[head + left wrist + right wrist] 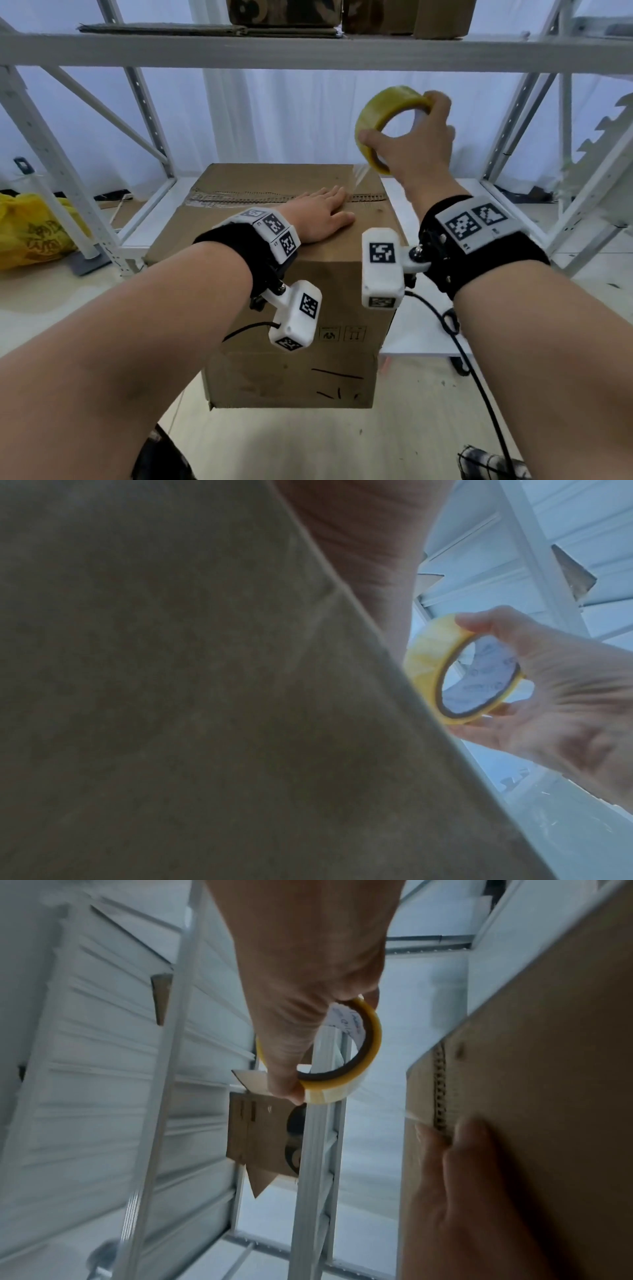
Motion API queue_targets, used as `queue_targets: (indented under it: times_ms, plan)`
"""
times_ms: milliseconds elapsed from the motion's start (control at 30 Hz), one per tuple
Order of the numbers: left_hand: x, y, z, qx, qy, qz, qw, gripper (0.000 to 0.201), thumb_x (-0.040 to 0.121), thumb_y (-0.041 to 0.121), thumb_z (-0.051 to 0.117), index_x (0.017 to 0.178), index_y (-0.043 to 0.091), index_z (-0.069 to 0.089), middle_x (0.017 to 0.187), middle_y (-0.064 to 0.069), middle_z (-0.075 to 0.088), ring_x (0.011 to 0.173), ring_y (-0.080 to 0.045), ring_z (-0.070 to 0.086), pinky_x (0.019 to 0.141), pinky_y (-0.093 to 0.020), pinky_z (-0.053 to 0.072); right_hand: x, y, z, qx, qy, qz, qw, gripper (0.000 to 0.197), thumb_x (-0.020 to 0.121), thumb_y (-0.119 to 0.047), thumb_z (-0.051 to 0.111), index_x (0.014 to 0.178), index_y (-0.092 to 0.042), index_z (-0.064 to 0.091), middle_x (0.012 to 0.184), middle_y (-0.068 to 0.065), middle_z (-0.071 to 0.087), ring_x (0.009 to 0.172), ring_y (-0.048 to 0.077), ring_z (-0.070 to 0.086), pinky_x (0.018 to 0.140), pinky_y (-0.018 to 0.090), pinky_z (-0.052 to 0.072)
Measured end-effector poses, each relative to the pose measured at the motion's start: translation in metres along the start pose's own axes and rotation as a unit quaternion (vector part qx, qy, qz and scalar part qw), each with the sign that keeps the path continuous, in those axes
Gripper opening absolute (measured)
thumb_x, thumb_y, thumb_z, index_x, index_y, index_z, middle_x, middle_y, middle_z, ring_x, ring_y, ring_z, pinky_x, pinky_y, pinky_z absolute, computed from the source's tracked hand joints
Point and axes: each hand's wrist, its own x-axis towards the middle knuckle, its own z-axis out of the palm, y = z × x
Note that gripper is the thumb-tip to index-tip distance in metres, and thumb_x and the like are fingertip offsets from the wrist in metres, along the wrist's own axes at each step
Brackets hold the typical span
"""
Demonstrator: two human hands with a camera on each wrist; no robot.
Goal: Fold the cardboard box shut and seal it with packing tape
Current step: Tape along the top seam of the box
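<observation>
A brown cardboard box [294, 359] stands on the floor with its top flaps folded shut; the seam [239, 198] runs across the top. My left hand [320, 214] lies flat on the top, fingers straight, pressing on the seam. My right hand [416, 137] grips a yellowish roll of packing tape [383, 120] raised above the box's far right corner. A clear strip of tape [361, 174] stretches from the roll down to the box top. The roll [455, 669] and the hand holding it [561, 693] also show in the left wrist view, beside the box wall [171, 696]. The right wrist view shows the roll [346, 1056] and the box [534, 1096].
White metal shelving [308, 51] surrounds the box, with flat cardboard [205, 30] and boxes on the upper shelf. A yellow plastic bag [30, 229] lies on the floor at the left. A black cable [479, 377] hangs from my right wrist.
</observation>
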Motion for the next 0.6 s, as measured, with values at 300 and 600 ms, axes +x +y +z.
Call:
queue_targets:
  times_ms: [300, 600]
  plan:
    - [-0.002, 0.007, 0.000, 0.014, -0.010, -0.011, 1.000, 0.060, 0.101, 0.047, 0.020, 0.152, 0.020, 0.004, 0.160, -0.001, 0.001, 0.147, -0.019, 0.002, 0.118, -0.037, 0.003, -0.007, 0.024, -0.004, 0.165, 0.031, 0.165, 0.972, 0.084, 0.070, -0.031, 0.079, 0.134, -0.037, 0.026, 0.117, 0.000, 0.022, 0.103, 0.029, 0.047, 0.063, 0.043, 0.060]
    - [0.002, 0.014, -0.001, 0.033, -0.028, -0.033, 0.999, 0.057, 0.097, 0.058, 0.014, 0.149, 0.040, 0.000, 0.160, -0.001, -0.002, 0.147, -0.022, 0.000, 0.118, -0.047, 0.002, -0.005, 0.041, -0.006, 0.149, 0.040, 0.189, 0.970, 0.089, 0.068, -0.032, 0.080, 0.135, -0.039, 0.023, 0.118, 0.001, 0.024, 0.106, 0.032, 0.046, 0.060, 0.041, 0.061]
